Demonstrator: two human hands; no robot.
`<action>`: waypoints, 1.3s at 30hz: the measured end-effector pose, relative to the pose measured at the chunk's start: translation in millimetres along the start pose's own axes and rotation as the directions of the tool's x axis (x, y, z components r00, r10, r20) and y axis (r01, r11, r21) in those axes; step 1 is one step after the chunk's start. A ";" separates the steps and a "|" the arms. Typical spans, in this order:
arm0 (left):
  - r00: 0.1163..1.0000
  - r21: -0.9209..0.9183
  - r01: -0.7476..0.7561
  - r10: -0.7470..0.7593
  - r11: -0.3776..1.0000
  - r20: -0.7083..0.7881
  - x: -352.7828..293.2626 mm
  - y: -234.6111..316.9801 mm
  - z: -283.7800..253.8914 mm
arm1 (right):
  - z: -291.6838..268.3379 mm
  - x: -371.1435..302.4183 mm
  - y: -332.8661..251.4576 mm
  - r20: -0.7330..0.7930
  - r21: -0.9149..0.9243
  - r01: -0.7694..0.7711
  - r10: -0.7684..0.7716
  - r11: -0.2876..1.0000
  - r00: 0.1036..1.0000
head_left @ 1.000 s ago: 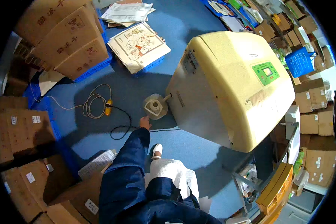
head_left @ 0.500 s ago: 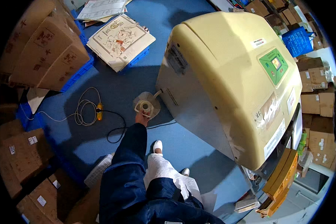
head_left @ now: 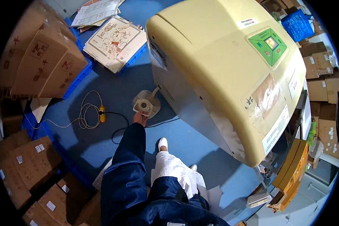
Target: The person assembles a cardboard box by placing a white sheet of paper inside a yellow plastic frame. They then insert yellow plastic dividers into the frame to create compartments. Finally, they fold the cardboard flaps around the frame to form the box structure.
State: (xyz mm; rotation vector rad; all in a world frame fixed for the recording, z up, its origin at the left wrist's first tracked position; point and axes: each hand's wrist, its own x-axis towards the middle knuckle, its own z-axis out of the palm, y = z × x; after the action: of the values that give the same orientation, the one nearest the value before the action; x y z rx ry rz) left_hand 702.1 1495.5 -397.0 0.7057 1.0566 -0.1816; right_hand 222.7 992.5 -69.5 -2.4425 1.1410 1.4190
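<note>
My left hand (head_left: 140,118) is reaching down, its fingers closed on the near-side handle of a translucent plastic jug (head_left: 154,106) on the blue floor. The jug's round neck faces up, uncapped. Beside it stands a large machine (head_left: 207,41) with a cream cover and a grey metal side panel. From the foot of that panel a short pale tube (head_left: 155,90) sticks out over the jug's far edge. Whether it touches the jug I cannot tell. My right hand is out of view.
Left of the jug lie a coiled white cable (head_left: 86,115), a yellow connector (head_left: 102,113) and a black cord (head_left: 120,131). Cardboard boxes (head_left: 45,56) line the left side. A stack of printed card sheets (head_left: 115,43) rests on a blue pallet; wooden drawers (head_left: 292,165) stand at right.
My view has shifted, so the machine looks nearer and farther left. My left hand stays on the jug's handle, and the jug remains by the tube.
</note>
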 end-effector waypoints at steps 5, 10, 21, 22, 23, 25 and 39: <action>0.999 -0.001 0.051 -0.051 0.999 -0.013 3.7 9.9 10.1 | 3.7 -13.7 14.1 -0.057 -0.014 0.012 -0.013 1.000 0.998; 0.999 0.192 0.015 -0.021 0.981 0.026 4.1 5.8 -25.7 | -61.7 -9.5 -29.3 -0.241 0.117 -0.070 0.097 0.991 0.966; 0.705 0.845 -0.146 -0.545 0.515 0.454 -237.9 -203.6 27.0 | -101.9 -40.0 63.1 -0.709 0.640 0.463 0.237 0.613 0.665; 0.694 0.864 -0.321 -0.524 0.388 0.493 -264.3 -218.6 52.7 | -98.3 -46.1 72.9 -0.676 0.715 0.522 0.269 0.465 0.687; 0.674 0.805 -0.479 -0.441 0.351 0.593 -278.1 -236.9 75.2 | -116.5 -61.5 71.4 -0.657 0.752 0.583 0.271 0.307 0.704; 0.599 0.644 -0.750 -0.259 0.150 0.758 -309.9 -260.8 120.2 | -125.5 -92.4 86.5 -0.578 0.804 0.593 0.269 0.030 0.770; 0.133 0.394 -0.810 -0.519 0.434 0.845 -624.0 -388.4 244.0 | 13.5 -109.9 274.1 -0.340 0.939 0.165 0.893 0.303 0.296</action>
State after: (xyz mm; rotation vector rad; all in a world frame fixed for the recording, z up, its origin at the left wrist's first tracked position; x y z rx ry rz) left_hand 390.4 930.0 30.6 1.4006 -0.7733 -0.9421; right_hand 5.1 863.1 83.3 -1.7715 2.1446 -0.8872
